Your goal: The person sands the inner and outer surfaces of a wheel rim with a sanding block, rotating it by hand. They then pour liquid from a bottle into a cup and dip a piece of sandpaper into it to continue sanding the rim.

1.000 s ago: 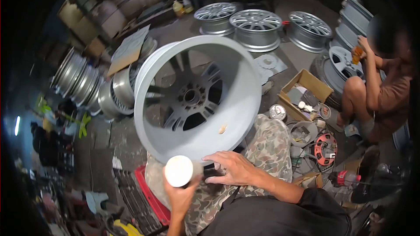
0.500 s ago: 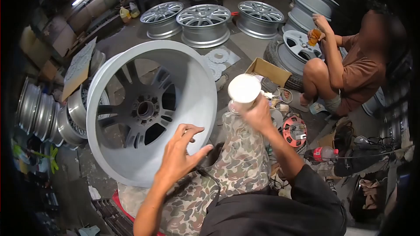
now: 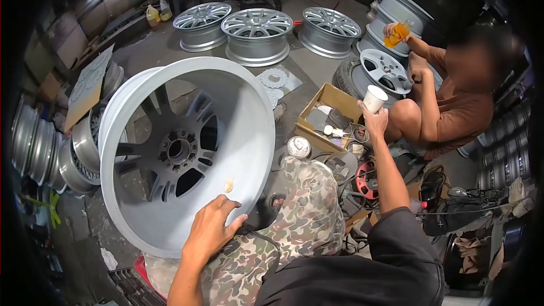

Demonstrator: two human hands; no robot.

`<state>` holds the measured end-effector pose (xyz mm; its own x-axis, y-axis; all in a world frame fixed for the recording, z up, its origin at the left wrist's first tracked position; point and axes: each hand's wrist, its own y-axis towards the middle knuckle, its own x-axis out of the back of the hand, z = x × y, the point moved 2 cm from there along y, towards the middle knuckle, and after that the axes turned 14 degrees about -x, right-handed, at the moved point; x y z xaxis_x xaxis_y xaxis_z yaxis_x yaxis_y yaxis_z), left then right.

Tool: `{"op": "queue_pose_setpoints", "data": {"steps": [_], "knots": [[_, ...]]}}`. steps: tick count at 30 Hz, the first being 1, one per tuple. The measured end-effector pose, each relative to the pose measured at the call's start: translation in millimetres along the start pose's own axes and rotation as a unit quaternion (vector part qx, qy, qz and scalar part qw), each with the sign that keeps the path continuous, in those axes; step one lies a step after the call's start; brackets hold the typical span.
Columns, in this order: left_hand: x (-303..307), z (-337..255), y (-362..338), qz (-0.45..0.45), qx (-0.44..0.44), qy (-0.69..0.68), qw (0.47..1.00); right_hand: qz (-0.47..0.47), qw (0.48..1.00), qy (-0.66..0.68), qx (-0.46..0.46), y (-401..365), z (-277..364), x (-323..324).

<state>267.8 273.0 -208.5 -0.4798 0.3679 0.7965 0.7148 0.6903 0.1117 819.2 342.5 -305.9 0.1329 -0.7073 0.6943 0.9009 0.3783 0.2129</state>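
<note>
A large grey wheel rim (image 3: 133,226) leans on its side before me, its open barrel facing me. My left hand (image 3: 211,228) is at the barrel's lower inner edge, fingers curved and thumb apart, holding nothing. Just beyond its fingertips, a small cream-coloured dab (image 3: 228,185) shows against the inner wall. Stretched out to the right, my right hand (image 3: 375,122) grips a white paper cup (image 3: 376,97), which is tilted slightly. The cup is near the co-worker's knee and overlaps a smaller silver wheel (image 3: 385,63) in this view.
A co-worker (image 3: 462,102) squats at the right, raising a clear container of orange liquid (image 3: 398,34). A cardboard box (image 3: 317,136) and a round tin (image 3: 298,147) stand between us. Several silver rims (image 3: 258,51) stand behind, and more rims (image 3: 39,141) line the left.
My right hand has carried the paper cup to the right, away from my knee. My left hand moved slightly down and left; the cream dab now shows. The co-worker has lifted the orange liquid.
</note>
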Motion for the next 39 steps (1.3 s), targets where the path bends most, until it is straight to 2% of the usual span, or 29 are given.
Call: {"op": "queue_pose_setpoints", "data": {"steps": [10, 22, 39], "knots": [[2, 1, -4, -0.004, -0.002, 0.012, 1.0, -0.047, 0.995, -0.078, 0.038, 40, 12, 18], [0, 4, -6, -0.003, 0.0, 0.014, 1.0, -0.026, 0.995, -0.098, 0.022, 37, 6, 9], [-1, 3, -5, 0.002, 0.005, 0.008, 1.0, -0.018, 0.997, -0.061, 0.041, 31, 14, 9]]}}
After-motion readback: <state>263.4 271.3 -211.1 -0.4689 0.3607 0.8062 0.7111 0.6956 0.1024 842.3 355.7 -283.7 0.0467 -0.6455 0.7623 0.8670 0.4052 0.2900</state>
